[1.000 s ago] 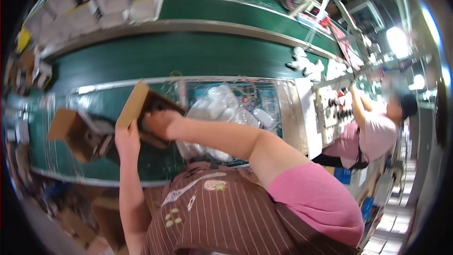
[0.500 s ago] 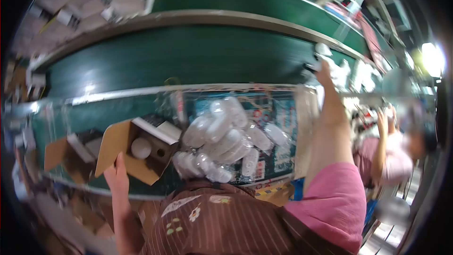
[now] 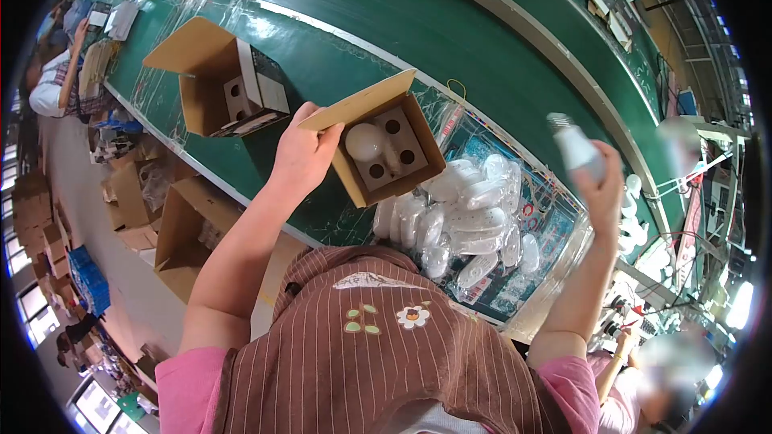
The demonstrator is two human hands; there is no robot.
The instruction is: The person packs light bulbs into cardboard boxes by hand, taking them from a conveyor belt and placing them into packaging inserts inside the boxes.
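My left hand [image 3: 304,151] grips the raised flap of an open cardboard box [image 3: 371,101], thumb on one side and fingers on the other. Inside the box, one white light bulb [image 3: 364,143] sits in a white insert with several round holes. Out to the right, my right hand [image 3: 603,193] holds another light bulb [image 3: 576,149] by its round white end, with the metal screw base pointing up. Between my hands and nearer my apron lies a heap of white remote controls [image 3: 474,221] in clear plastic bags.
A second open box [image 3: 201,108] with a holed insert stands to the left on the green table [image 3: 153,80]. Several white bulbs [image 3: 634,229] are at the right. Beyond runs a green conveyor belt [image 3: 386,8]. Brown cartons [image 3: 189,229] stand below left. Other people are at both sides.
My right hand has come back from the bulbs at the right, carrying a bulb. My left hand still grips the box flap. The view has turned, showing more on the left.
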